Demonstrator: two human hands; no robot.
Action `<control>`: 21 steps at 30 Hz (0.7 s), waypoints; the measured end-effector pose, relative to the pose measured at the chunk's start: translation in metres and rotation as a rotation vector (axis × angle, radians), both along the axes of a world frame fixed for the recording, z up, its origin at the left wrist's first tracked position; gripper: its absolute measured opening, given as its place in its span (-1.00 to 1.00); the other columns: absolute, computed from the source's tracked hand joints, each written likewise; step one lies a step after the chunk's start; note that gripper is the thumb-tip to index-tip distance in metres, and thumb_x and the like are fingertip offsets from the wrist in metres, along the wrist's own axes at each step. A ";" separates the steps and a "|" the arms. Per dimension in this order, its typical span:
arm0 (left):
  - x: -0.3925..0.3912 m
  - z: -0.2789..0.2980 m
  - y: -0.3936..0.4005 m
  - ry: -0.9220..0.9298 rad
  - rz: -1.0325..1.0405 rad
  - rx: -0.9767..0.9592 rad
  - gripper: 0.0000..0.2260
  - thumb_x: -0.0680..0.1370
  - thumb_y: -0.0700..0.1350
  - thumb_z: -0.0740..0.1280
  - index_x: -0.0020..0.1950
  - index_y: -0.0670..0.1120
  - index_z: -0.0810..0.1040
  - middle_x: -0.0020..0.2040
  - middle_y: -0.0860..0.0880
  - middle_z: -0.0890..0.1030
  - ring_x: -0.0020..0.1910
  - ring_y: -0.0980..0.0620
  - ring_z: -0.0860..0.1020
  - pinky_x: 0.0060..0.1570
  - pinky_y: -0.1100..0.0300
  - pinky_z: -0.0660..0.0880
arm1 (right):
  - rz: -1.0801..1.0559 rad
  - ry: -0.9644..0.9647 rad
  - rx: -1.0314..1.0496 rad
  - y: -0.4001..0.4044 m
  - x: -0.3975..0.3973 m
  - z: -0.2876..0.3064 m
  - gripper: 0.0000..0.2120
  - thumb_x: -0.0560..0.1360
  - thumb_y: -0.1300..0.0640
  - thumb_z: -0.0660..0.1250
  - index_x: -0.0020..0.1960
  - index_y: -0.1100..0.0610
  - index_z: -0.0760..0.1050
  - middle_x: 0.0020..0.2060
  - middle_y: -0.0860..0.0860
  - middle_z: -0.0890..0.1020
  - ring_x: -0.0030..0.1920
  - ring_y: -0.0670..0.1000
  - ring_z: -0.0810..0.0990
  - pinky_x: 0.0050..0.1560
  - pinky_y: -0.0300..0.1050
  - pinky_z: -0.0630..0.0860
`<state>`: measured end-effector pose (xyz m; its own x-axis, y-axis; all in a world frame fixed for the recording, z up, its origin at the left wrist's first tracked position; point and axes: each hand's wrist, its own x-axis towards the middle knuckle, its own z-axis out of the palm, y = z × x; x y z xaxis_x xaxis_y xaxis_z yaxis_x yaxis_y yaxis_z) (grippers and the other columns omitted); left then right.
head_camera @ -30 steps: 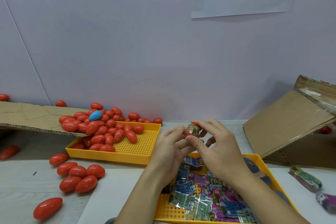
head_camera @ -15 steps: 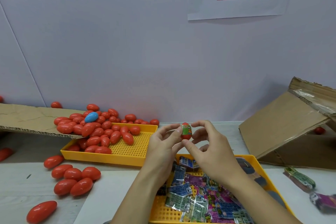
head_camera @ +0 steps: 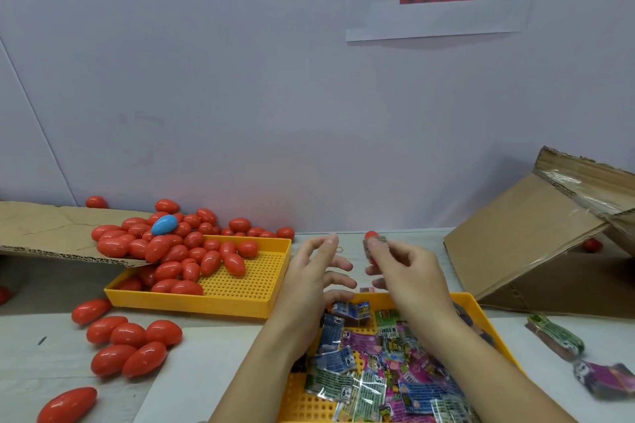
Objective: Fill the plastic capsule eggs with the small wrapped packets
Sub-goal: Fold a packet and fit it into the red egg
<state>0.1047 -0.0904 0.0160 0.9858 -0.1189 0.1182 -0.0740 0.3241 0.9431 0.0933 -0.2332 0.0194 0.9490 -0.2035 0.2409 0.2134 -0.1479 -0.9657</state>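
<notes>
If my right hand (head_camera: 409,271) lets its grip go soft, the red capsule egg (head_camera: 374,245) could slip, drop into the yellow tray of wrapped packets (head_camera: 378,364) or roll off across the desk (head_camera: 213,354). A bit of shiny packet seems to wrap the egg (it is too blurry to be sure), so it may pop open and spill. Right now my right fingers pinch the egg, held up above the far edge of the packet tray. My left hand (head_camera: 309,281) is just beside it, fingers spread wide and holding nothing. More red eggs (head_camera: 178,250) wait in the other yellow tray (head_camera: 247,295) on my left.
</notes>
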 end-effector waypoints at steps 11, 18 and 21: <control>-0.001 -0.001 0.003 0.005 0.019 0.048 -0.79 0.66 -0.02 0.21 0.17 -0.12 0.51 -0.23 -0.10 0.61 -0.33 -0.05 0.60 -0.36 0.14 0.54 | -0.051 0.082 1.081 -0.074 0.029 0.074 -0.81 0.65 0.12 0.22 -0.04 0.24 0.45 -0.12 0.12 0.50 -0.18 -0.02 0.55 -0.27 -0.35 0.53; 0.000 -0.003 0.002 0.009 0.023 0.052 -0.81 0.66 -0.05 0.20 0.15 -0.11 0.53 -0.24 -0.09 0.63 -0.36 -0.04 0.59 -0.39 0.15 0.53 | -0.260 -0.230 1.339 -0.154 0.046 0.134 -0.75 0.70 0.14 0.01 0.26 0.18 0.39 0.07 0.16 0.54 -0.09 0.06 0.66 -0.27 -0.25 0.62; 0.002 -0.002 0.001 0.017 0.024 0.064 -0.81 0.67 -0.06 0.19 0.14 -0.11 0.54 -0.24 -0.09 0.64 -0.36 -0.05 0.59 -0.39 0.15 0.51 | -0.110 -0.198 1.267 -0.153 0.038 0.136 -0.67 0.71 0.06 0.05 0.39 0.21 0.30 0.29 0.23 0.43 0.31 0.19 0.52 0.16 -0.03 0.58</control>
